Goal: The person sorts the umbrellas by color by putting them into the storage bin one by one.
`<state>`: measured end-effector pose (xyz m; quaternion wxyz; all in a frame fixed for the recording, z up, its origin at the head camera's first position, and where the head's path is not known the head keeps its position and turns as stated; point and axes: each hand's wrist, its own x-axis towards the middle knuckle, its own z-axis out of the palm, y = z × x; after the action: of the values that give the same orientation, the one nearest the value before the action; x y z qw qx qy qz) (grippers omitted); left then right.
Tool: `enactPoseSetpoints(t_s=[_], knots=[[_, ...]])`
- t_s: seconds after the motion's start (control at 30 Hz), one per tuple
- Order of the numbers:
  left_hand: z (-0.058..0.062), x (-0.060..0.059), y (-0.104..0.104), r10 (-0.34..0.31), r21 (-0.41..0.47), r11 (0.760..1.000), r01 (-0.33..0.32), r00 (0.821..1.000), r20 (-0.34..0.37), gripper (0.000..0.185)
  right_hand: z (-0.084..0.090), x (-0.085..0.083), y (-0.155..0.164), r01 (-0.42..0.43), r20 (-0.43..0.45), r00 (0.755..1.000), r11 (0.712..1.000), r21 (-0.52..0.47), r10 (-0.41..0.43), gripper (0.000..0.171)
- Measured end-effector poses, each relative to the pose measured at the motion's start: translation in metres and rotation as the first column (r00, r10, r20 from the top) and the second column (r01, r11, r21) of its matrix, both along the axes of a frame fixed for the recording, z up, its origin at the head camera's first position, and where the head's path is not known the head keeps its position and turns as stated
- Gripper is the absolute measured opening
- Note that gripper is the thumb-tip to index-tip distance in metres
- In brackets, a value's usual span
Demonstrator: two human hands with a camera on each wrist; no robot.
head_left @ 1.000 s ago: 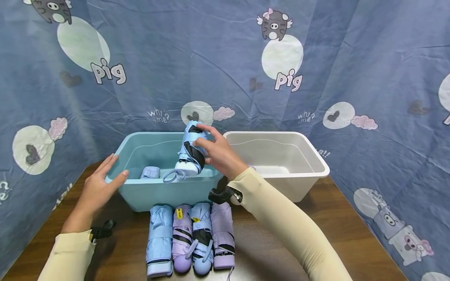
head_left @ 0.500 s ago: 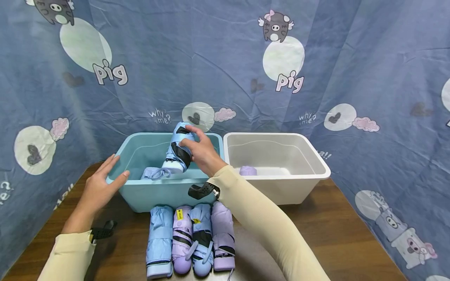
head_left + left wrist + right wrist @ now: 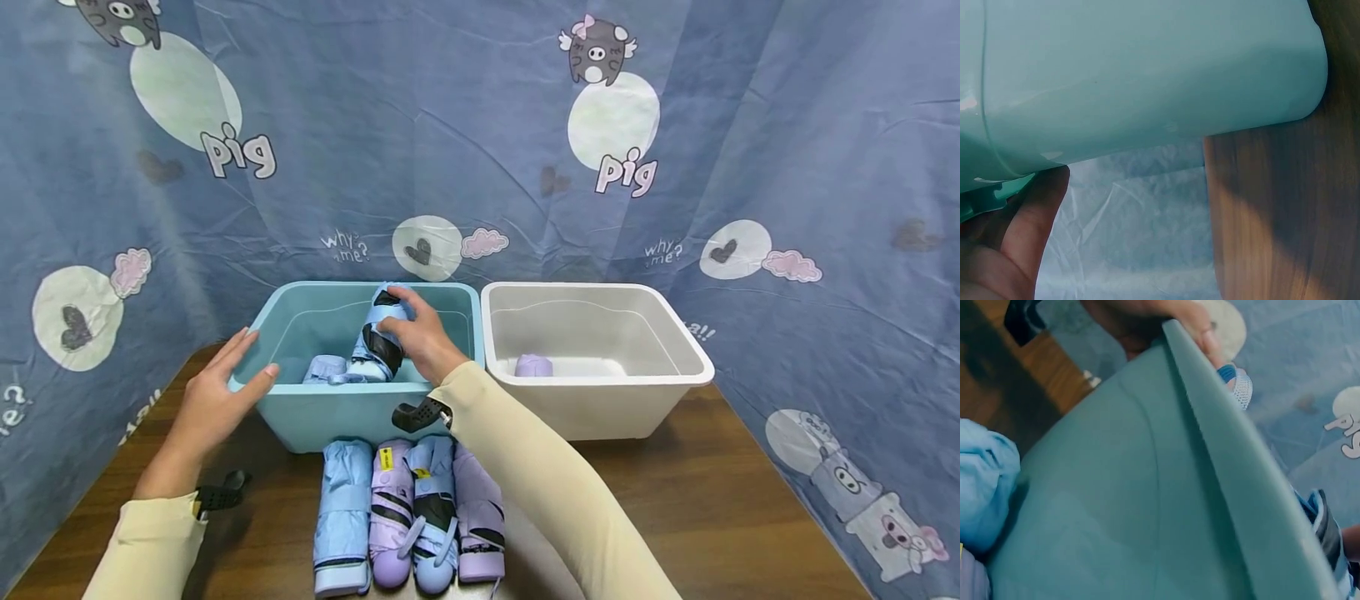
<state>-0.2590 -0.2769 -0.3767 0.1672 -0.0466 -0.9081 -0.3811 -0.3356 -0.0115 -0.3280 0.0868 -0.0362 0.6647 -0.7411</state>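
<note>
From my remote seat I am seeing the right hand gripping the blue-and-black umbrella, its thumb and fingers bending around the wrapped cloth towards the upper end. The umbrella is leaning inside the teal bin, its pale end pointing down, just beside a light blue umbrella; I cannot tell whether it is touching the bin's floor. In the right wrist view, the rim is hiding much of it from me.

The left hand is resting on the teal bin's left end, fingers extending and thumb spreading well away from them; in the left wrist view I am seeing a digit touching the bin near its rim.

To the right, a white bin is holding a purple item. In front, four folded umbrellas are lying side by side on the wooden table
</note>
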Motion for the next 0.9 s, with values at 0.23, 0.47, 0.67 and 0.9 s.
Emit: enactPoseSetpoints(t_s=[0.23,0.47,0.67,0.9], knots=[[0.0013,0.0010,0.0013,0.007,0.013,1.000,-0.007,1.000,0.008,0.073,0.0011,-0.0013,0.0013,-0.073,0.003,0.997,0.986,0.151,0.074,0.059],[0.0011,0.0001,0.0040,0.010,0.009,1.000,-0.011,1.000,0.023,0.074,-0.0011,0.0013,0.0030,-0.078,0.035,0.997,0.964,0.255,0.072,0.058],[0.0008,0.0000,0.0043,0.006,0.016,1.000,-0.006,1.000,0.022,0.074,-0.0047,0.0000,0.0017,-0.060,0.027,0.998,0.934,0.352,0.054,0.058],[0.0030,0.0013,0.0025,0.006,0.014,1.000,-0.006,1.000,0.023,0.074,-0.0053,-0.0012,-0.0009,-0.077,0.031,0.997,0.888,0.453,0.071,0.057]])
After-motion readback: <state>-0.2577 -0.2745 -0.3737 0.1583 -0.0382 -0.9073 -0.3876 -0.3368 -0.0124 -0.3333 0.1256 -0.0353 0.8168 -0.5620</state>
